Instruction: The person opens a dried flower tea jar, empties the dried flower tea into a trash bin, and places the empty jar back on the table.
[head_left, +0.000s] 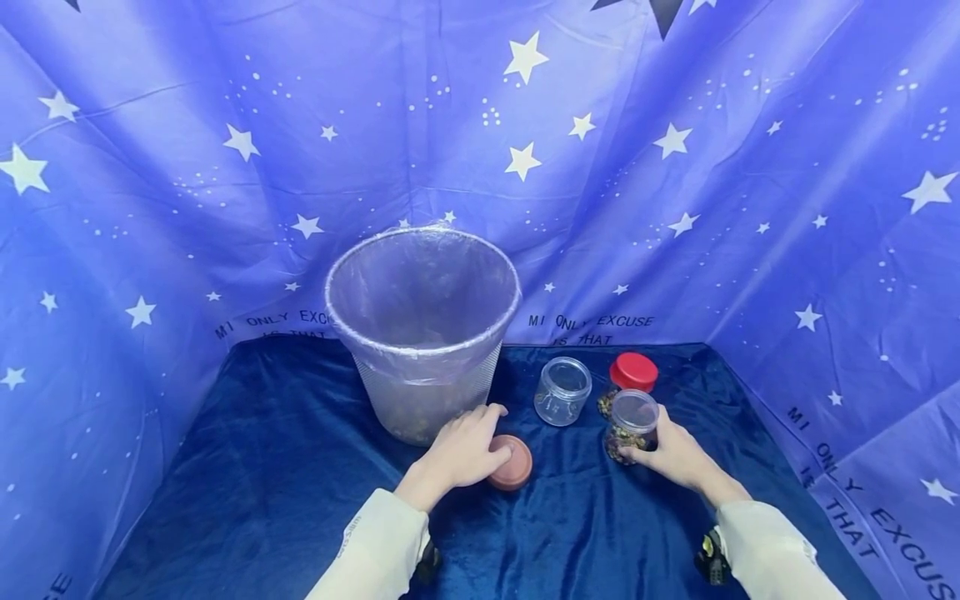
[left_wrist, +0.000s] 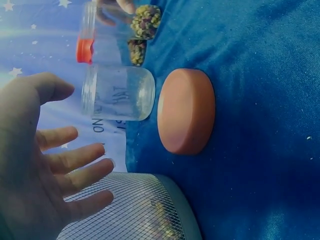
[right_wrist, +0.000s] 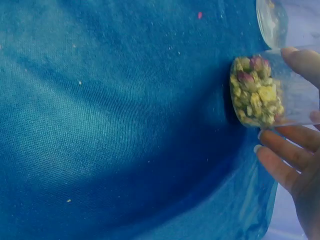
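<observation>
My left hand point(head_left: 461, 450) is held out with spread, relaxed fingers close over a terracotta-coloured round lid point(head_left: 512, 471). In the left wrist view, that lid lies on the cloth beyond the palm, with nothing in the hand. My right hand point(head_left: 681, 454) grips a clear jar point(right_wrist: 257, 95) partly filled with dried flower buds, its thumb on one side and fingers on the other. The held jar stands upright with no lid over its rim. A second clear jar point(head_left: 562, 393), lidless and without contents, stands between the hands, a little further back.
A tall mesh bin point(head_left: 423, 400) with a clear plastic liner stands behind my left hand, some dried flowers low inside. Another jar of dried flowers with a red lid point(head_left: 634, 372) sits right behind the held one. Dark blue cloth point(head_left: 300, 500) covers the table; starry curtains point(head_left: 450, 108) surround it.
</observation>
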